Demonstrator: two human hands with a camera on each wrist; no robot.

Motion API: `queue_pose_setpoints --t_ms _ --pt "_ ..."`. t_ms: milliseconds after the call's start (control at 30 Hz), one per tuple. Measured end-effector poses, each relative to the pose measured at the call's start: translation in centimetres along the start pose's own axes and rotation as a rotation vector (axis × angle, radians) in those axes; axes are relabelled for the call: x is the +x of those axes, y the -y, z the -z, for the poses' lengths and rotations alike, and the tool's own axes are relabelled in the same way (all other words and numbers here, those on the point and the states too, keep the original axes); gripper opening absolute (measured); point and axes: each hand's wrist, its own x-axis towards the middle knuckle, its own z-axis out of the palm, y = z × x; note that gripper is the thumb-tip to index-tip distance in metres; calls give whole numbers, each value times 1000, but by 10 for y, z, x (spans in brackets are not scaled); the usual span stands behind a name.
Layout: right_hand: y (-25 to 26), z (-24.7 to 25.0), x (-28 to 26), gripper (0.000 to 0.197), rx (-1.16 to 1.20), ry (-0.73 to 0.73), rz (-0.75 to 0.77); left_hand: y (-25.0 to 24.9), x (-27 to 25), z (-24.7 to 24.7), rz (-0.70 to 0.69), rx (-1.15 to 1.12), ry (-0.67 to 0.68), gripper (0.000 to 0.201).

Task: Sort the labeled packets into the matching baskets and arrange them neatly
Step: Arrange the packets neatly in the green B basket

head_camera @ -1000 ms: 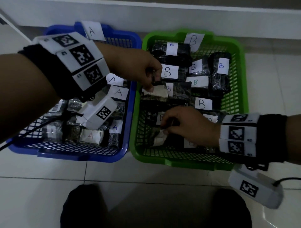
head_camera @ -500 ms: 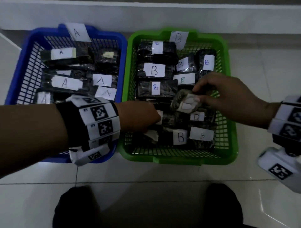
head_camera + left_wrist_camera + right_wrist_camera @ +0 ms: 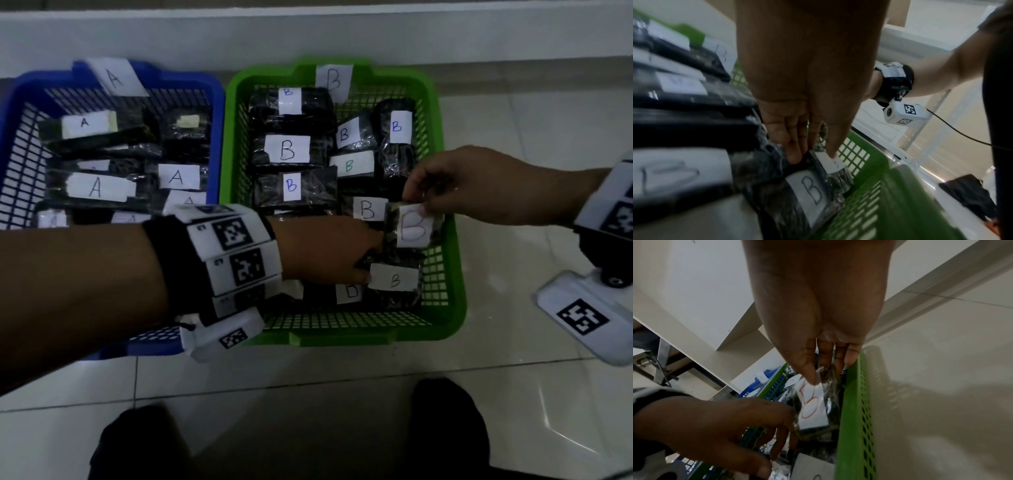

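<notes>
A green basket tagged B holds several dark packets with white B labels. Beside it on the left, a blue basket tagged A holds packets labelled A. My right hand pinches the top edge of a packet with a red B label, which hangs upright just inside the green basket's right wall. My left hand reaches across into the basket's front right part. There its thumb and fingers pinch a dark B packet lying below the hanging one.
Both baskets stand on a pale tiled floor against a white skirting wall at the back. My dark shoes sit on the tiles near the bottom edge. Bare floor lies to the right of the green basket.
My right hand lifted the red-B packet from the basket's front and carried it to the right wall. My left hand came from the far part of the green basket to its front right.
</notes>
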Motion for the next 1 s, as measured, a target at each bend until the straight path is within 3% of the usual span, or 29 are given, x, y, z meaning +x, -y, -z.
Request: queue_pose_setpoints --t_ms 100,267,333,433,600,767,833,900,967,1000 --pt "-3 -2 -3 33 -52 85 -25 1 5 -2 17 -46 -32 32" --pt "0 -9 -3 23 -69 81 -26 22 -8 23 41 -40 83 27" --pt "11 -18 -2 16 -59 81 9 37 -23 27 78 41 197 22" --pt "29 -41 5 18 -88 111 62 52 -44 18 91 313 341 31" --pt "47 -86 19 24 -212 198 162 51 -65 -13 -8 242 64 25" --pt "39 -103 23 26 -407 102 280 54 -55 -4 85 380 219 27" --pt "37 -101 21 30 -381 99 271 58 -55 18 133 251 106 20" --pt "37 -99 17 36 -320 123 296 65 -57 39 130 163 -159 20" --pt "34 -101 16 41 -411 160 338 77 -57 47 122 173 -356 33" --pt "34 -102 16 41 -482 174 342 83 -56 47 145 204 -371 44"
